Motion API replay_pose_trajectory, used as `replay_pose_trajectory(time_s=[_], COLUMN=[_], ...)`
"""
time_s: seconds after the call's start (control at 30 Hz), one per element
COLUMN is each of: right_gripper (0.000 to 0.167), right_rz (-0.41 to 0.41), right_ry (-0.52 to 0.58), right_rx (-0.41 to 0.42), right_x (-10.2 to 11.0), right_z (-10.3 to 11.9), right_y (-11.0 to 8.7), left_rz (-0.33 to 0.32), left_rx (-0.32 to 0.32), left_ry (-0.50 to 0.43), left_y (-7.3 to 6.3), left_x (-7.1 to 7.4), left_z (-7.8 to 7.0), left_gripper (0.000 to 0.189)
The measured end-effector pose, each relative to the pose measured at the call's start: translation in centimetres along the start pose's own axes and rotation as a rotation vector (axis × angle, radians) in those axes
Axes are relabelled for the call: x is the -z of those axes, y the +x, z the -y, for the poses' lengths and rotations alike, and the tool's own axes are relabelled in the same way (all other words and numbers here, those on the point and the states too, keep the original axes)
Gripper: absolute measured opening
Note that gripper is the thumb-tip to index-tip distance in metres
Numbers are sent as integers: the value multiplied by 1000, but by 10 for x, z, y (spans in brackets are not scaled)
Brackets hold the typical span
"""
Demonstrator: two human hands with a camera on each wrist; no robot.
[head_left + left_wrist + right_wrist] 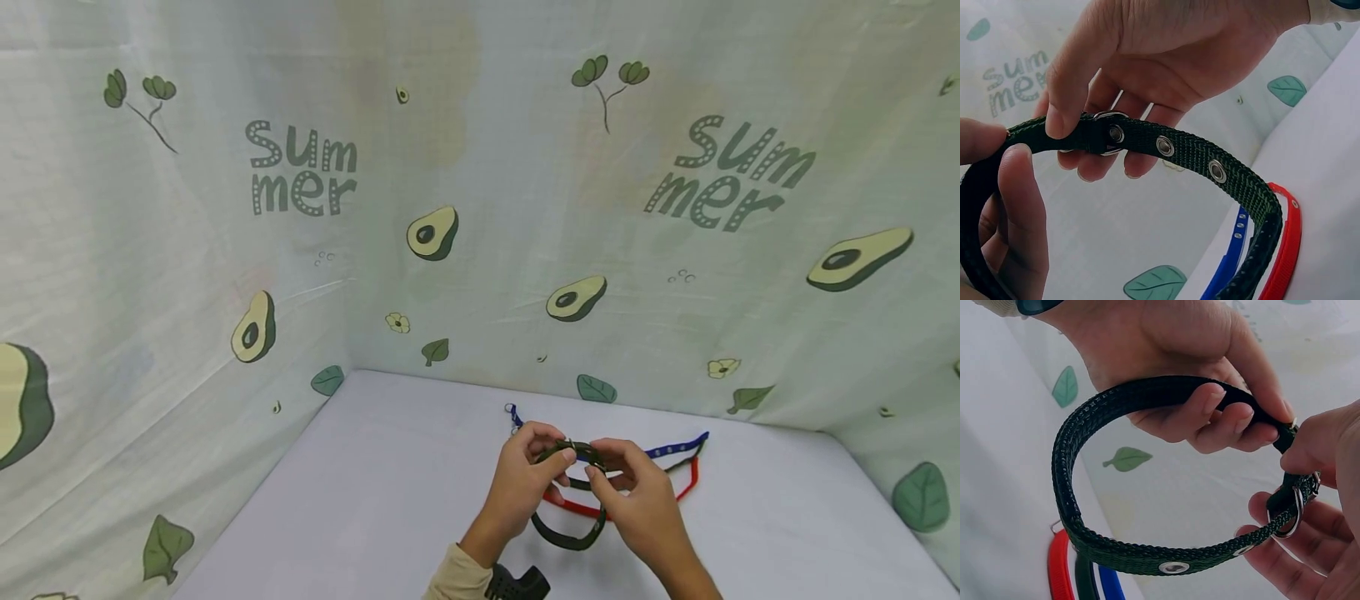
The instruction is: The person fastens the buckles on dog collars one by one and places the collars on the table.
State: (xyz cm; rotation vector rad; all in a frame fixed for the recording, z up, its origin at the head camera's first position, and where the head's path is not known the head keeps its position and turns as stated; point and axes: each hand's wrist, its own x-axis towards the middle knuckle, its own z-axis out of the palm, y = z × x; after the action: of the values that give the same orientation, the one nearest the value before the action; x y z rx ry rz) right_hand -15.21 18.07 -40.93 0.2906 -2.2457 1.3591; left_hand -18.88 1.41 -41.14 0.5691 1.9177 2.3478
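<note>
A dark green woven collar (567,542) with metal eyelets forms a loop between both hands, its lower curve hanging. My left hand (525,475) pinches the upper strap; in the right wrist view the left hand (1179,356) has fingers curled around the band. My right hand (641,496) grips the strap alongside, and its thumb presses the strap beside a metal ring (1297,512) in the right wrist view. The left wrist view shows a metal loop (1110,115) around the strap near an eyelet (1165,145). The hands' fingertips are close together.
Behind the hands on the white table (375,500) lie a blue strap (678,448) with eyelets, a red strap (694,479) and another dark green strap (678,464), partly hidden. A printed cloth (495,167) with avocados hangs behind the table.
</note>
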Motion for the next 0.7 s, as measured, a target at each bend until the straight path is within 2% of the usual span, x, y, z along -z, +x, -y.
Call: replay_pose_trajectory(time_s=[0.13, 0.33, 0.5, 0.7], right_gripper=[30, 30, 29, 28], right_rz=[-10, -23, -30, -55], right_ry=[-2, -23, -51, -125], right_rx=[45, 101, 105, 91], right_x=[0, 0, 1, 0], right_z=[-2, -4, -5, -8], right_y=[0, 0, 1, 2], left_rz=[0, 12, 28, 62], left_rx=[-1, -36, -59, -64], left_ry=[0, 5, 19, 103], left_y=[-2, -1, 0, 1], left_x=[0, 1, 1, 4], left_z=[-1, 1, 5, 7], left_gripper=[30, 26, 25, 24])
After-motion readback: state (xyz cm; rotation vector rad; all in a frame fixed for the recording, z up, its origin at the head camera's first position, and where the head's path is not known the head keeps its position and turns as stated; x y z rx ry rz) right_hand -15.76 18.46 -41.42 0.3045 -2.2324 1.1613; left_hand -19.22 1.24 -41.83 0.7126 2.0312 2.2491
